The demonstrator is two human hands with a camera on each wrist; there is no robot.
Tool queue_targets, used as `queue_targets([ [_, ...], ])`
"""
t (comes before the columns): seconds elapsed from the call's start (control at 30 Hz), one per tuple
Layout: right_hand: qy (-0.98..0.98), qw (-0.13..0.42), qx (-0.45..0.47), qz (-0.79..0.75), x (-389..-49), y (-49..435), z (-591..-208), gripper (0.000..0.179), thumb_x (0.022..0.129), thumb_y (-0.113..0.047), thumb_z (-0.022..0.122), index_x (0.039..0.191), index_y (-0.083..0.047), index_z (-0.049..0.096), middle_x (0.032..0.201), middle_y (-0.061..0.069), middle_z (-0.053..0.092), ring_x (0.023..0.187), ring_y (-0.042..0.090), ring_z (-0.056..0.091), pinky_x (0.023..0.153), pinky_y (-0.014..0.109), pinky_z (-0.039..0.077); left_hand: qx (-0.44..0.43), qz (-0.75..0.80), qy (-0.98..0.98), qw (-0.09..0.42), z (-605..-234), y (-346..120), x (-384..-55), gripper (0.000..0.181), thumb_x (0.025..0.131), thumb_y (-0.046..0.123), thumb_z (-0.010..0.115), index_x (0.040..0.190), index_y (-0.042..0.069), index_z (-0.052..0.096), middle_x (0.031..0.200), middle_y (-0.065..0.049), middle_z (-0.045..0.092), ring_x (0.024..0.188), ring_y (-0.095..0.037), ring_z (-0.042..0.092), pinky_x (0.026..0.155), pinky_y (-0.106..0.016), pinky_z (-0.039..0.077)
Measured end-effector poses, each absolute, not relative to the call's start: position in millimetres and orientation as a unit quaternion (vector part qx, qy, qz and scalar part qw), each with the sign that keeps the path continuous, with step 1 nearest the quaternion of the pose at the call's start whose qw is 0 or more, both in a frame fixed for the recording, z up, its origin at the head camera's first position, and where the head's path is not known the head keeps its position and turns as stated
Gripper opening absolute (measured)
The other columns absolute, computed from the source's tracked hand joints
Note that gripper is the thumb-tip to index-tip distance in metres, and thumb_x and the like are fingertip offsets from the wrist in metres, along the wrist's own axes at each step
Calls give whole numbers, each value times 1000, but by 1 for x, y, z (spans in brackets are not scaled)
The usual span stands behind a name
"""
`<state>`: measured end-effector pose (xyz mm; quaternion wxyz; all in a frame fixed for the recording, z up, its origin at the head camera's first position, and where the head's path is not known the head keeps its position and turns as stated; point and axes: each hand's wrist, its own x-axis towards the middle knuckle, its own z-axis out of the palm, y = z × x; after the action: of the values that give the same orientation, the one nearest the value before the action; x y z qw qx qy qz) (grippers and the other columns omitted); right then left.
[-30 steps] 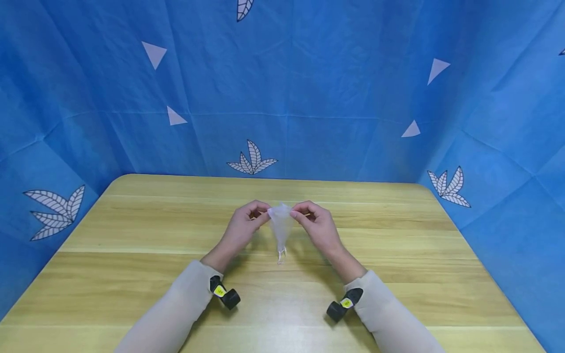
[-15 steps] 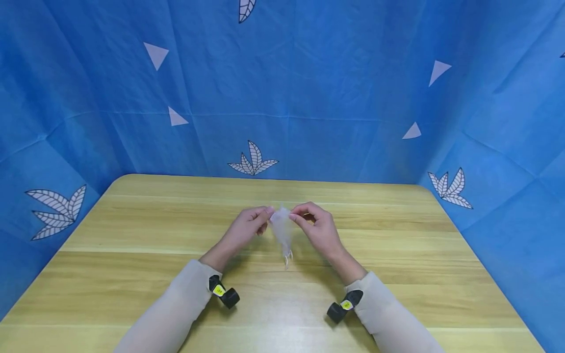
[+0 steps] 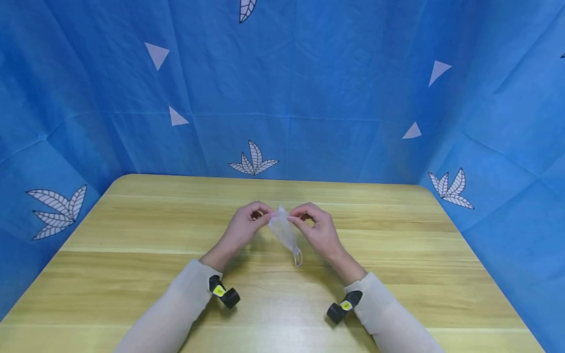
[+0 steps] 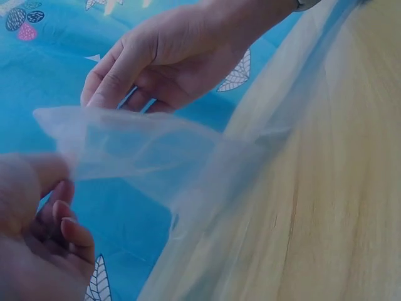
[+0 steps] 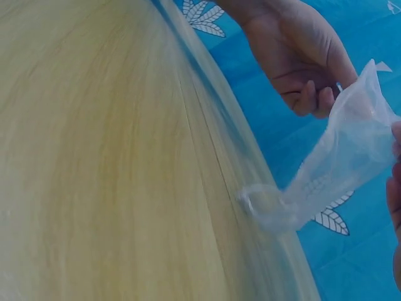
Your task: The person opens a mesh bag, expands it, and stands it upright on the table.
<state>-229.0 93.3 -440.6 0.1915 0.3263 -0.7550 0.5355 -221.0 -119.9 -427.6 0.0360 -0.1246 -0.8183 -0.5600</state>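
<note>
A small sheer white drawstring pouch (image 3: 283,229) hangs between both hands over the middle of the table. My left hand (image 3: 243,226) pinches its upper left edge between thumb and forefinger. On the other side my right hand (image 3: 319,229) pinches the upper right edge. The pouch narrows downward to a gathered end, where a white cord loop (image 3: 298,258) dangles toward the right. In the right wrist view the pouch (image 5: 344,157) looks see-through, with a pointed corner sticking up. The left wrist view has its fabric (image 4: 144,144) stretched between the two hands.
The wooden table (image 3: 154,289) has rounded far corners. Behind it and at both sides hangs a blue cloth (image 3: 335,88) printed with white leaves and triangles. Black wrist cameras (image 3: 229,297) sit on both light sleeves.
The pouch's lower end and cord loop have swung to the right. My left hand briefly turned with its thumb on top, then returned to a fingertip pinch. The right hand has hardly moved.
</note>
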Motion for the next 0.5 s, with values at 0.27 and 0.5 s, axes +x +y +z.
queue_targets([
  [0.27,-776,153,298,535,-223,89,-434,5,91,-4,69,96,-5,69,90,4,67,81,16,60,74,31,51,-114,-564,-811,102,-421,-119,-217,5,95,15,66,98,11,68,91,-2,68,76,-21,55,63,-31,43],
  [0.5,-776,129,283,549,-204,89,-400,16,95,-2,61,109,6,63,101,15,64,93,21,58,83,38,49,-179,-524,-820,144,-419,-112,-211,6,94,11,66,98,11,70,82,1,66,63,-15,50,53,-25,39],
])
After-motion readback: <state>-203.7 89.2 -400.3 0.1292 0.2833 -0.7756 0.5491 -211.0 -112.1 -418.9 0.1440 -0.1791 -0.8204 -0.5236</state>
